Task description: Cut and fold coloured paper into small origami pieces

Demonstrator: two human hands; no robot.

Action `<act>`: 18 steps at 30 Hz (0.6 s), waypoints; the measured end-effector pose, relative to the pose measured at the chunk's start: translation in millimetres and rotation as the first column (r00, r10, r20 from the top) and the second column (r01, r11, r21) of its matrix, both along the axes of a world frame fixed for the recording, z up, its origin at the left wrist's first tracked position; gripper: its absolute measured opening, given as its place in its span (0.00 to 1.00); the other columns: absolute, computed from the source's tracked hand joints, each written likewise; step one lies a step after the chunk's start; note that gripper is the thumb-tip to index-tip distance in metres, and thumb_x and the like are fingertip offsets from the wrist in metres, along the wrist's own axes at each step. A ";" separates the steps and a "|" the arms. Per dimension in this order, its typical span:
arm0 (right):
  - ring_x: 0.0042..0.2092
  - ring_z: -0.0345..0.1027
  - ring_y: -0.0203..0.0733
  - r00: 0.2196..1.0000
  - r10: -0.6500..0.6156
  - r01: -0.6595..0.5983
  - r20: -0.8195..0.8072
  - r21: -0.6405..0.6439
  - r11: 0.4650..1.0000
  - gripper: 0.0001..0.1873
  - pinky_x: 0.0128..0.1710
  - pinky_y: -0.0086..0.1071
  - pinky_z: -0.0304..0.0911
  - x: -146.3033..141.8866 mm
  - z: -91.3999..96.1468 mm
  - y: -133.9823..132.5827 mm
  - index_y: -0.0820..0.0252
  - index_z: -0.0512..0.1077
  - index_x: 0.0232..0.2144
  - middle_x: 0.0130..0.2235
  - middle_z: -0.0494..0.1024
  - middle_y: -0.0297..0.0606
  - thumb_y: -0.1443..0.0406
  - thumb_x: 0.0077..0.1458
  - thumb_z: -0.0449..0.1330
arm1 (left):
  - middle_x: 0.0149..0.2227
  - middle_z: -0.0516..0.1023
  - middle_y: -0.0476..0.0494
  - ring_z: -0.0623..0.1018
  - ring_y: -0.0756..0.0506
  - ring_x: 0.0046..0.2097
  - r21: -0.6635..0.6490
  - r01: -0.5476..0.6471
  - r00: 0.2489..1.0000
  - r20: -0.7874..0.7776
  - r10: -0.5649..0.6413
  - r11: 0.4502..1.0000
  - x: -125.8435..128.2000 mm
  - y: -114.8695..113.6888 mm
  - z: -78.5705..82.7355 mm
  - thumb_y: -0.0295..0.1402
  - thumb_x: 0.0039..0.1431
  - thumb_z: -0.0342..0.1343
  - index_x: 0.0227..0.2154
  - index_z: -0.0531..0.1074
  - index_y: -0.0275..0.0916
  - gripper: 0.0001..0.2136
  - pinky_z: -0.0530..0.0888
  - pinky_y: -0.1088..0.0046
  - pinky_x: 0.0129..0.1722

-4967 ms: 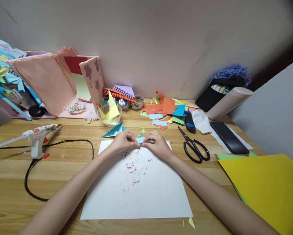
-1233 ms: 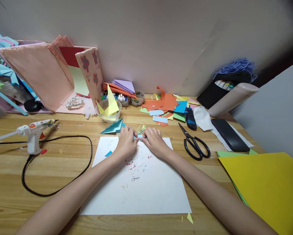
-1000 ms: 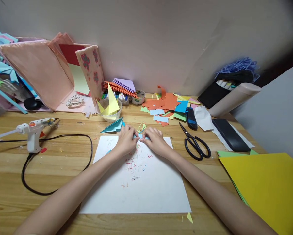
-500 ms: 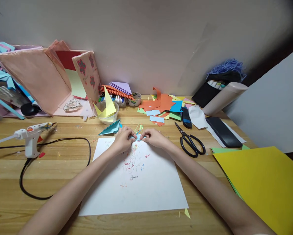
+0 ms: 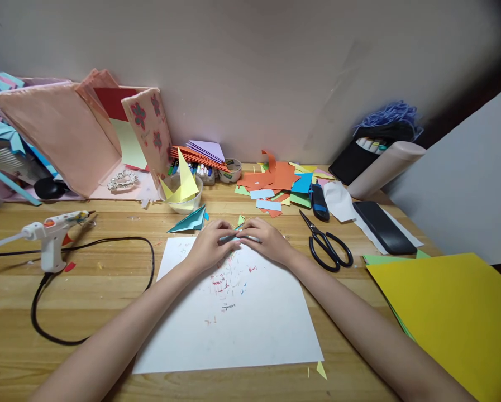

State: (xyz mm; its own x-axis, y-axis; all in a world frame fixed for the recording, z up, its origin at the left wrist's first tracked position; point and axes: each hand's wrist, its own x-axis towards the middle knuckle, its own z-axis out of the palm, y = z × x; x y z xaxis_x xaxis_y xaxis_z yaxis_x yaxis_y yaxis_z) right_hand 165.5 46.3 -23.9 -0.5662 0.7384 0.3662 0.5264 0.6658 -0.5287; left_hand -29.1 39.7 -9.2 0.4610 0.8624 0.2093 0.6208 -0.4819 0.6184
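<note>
Both hands meet near the far edge of a white sheet marked with red, blue and dark smudges. My left hand and my right hand pinch a small piece of light blue paper between thumbs and fingers. Most of that piece is hidden by the fingers. Just beyond the fingertips lies a small yellow-green scrap. A folded teal paper piece rests to the left of my left hand.
At the left stands a white glue gun with its black cord looped on the table. Black-handled scissors lie right of the sheet. Behind are a clear bowl holding yellow paper and coloured scraps. Yellow paper fills the right front.
My hands have moved closer together and rolled inward over the light blue paper, covering more of it. The fingers now curl above it with the thumbs at the near side.
</note>
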 end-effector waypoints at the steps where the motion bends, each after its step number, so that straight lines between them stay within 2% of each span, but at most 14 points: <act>1: 0.43 0.63 0.40 1.000 0.016 -0.017 0.015 0.028 0.999 0.11 0.42 0.34 0.60 -0.7 -1.4 0.5 0.57 0.72 0.38 0.39 0.72 0.40 0.63 0.58 0.51 | 0.38 0.71 0.46 0.70 0.45 0.42 0.012 0.005 1.000 -0.004 -0.005 1.000 0.0 0.0 -0.7 0.39 0.51 0.56 0.37 0.75 0.44 0.11 0.66 0.70 0.42; 6: 0.42 0.65 0.40 0.997 0.000 -0.010 0.071 0.146 0.989 0.12 0.41 0.33 0.61 -2.5 -2.1 -1.8 0.59 0.71 0.36 0.38 0.74 0.41 0.65 0.59 0.48 | 0.37 0.73 0.44 0.71 0.46 0.41 0.133 0.016 1.000 -0.028 -0.012 0.991 -0.9 -0.4 -5.9 0.37 0.55 0.53 0.38 0.75 0.43 0.10 0.67 0.70 0.40; 11: 0.37 0.65 0.40 0.996 -0.038 0.051 -0.078 0.172 0.984 0.07 0.37 0.33 0.61 -5.6 0.8 -4.4 0.60 0.70 0.31 0.32 0.74 0.40 0.66 0.56 0.52 | 0.35 0.76 0.43 0.73 0.46 0.37 0.256 0.037 0.998 0.034 -0.047 0.966 -1.3 -1.5 -8.8 0.34 0.59 0.49 0.35 0.75 0.40 0.10 0.67 0.68 0.37; 14: 0.34 0.65 0.38 0.970 -0.054 0.075 -0.237 0.079 0.994 0.04 0.34 0.32 0.61 -8.5 4.1 -6.1 0.60 0.69 0.29 0.30 0.72 0.38 0.67 0.55 0.55 | 0.31 0.77 0.43 0.73 0.48 0.33 0.192 0.026 0.994 0.104 -0.047 0.981 -0.2 -3.8 -6.9 0.34 0.59 0.48 0.33 0.75 0.38 0.10 0.68 0.71 0.35; 18: 0.33 0.64 0.37 0.932 -0.083 0.053 -0.354 -0.092 0.994 0.04 0.32 0.31 0.61 -12.1 8.3 -9.2 0.59 0.68 0.28 0.30 0.71 0.37 0.67 0.54 0.55 | 0.27 0.76 0.43 0.72 0.49 0.28 0.005 0.004 0.977 0.215 -0.005 1.000 2.9 -7.5 0.2 0.36 0.58 0.48 0.29 0.75 0.35 0.13 0.67 0.73 0.30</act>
